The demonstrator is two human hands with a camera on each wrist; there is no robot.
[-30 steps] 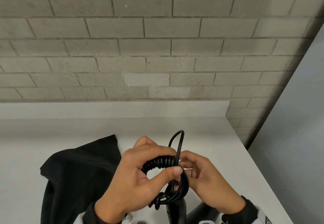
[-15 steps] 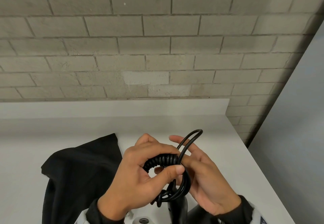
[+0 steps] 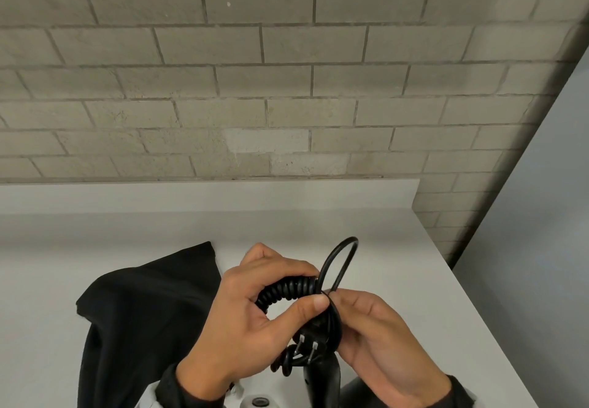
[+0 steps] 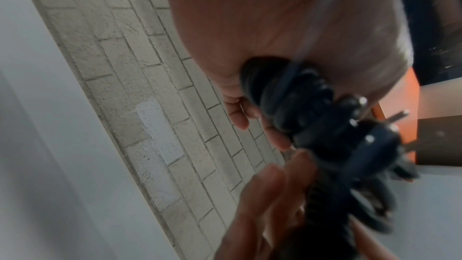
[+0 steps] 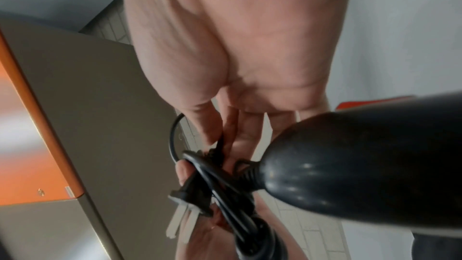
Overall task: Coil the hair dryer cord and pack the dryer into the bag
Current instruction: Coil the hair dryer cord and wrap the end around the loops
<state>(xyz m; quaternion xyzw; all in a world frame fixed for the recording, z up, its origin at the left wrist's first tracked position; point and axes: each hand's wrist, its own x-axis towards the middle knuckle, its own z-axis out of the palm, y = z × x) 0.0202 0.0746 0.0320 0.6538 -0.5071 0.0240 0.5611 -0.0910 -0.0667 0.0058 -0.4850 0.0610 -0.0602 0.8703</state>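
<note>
My left hand (image 3: 264,308) grips the bundled black spiral cord (image 3: 287,291) of the hair dryer, thumb pressed across its front. A smooth loop of cord (image 3: 339,259) stands up above the bundle. My right hand (image 3: 366,321) pinches the base of that loop next to the left thumb. The plug (image 3: 307,348) with two metal prongs hangs below the bundle. The black dryer handle (image 3: 322,382) points down toward me; its body (image 5: 350,167) fills the right wrist view. The black cloth bag (image 3: 140,318) lies flat on the white counter (image 3: 398,280), left of my hands.
A grey brick wall (image 3: 255,88) rises behind the counter's low white backsplash (image 3: 191,197). The counter's right edge drops off beside a pale wall (image 3: 526,264). An orange and grey cabinet (image 5: 50,126) shows in the right wrist view.
The right hand's fingers, spread open behind the cord half a second ago, have closed on the base of the loop. The plug's prongs have come into sight below the bundle.
</note>
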